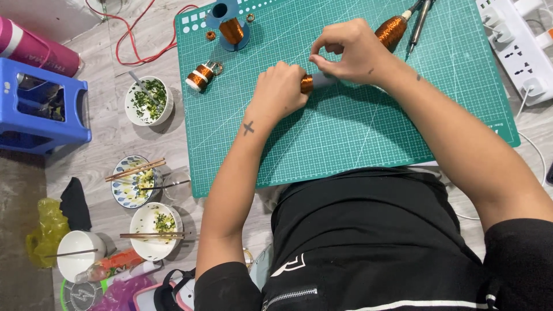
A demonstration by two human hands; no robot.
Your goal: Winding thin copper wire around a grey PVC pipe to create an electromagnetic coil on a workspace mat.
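Mostly hidden: left hand (280, 89) clenched on copper coil (307, 84), right hand (348, 50) pinching smth too small to tell.

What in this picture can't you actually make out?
Head view, the only one:
- The copper coil: mostly covered by the left hand; its full shape is hidden.
- What the right hand pinches: too thin to see, behind the fingertips.
- The power strip: cut off by the right edge.
- The blue stool: cut off by the left edge.

Black short sleeves, apparently zipped, white-trimmed.
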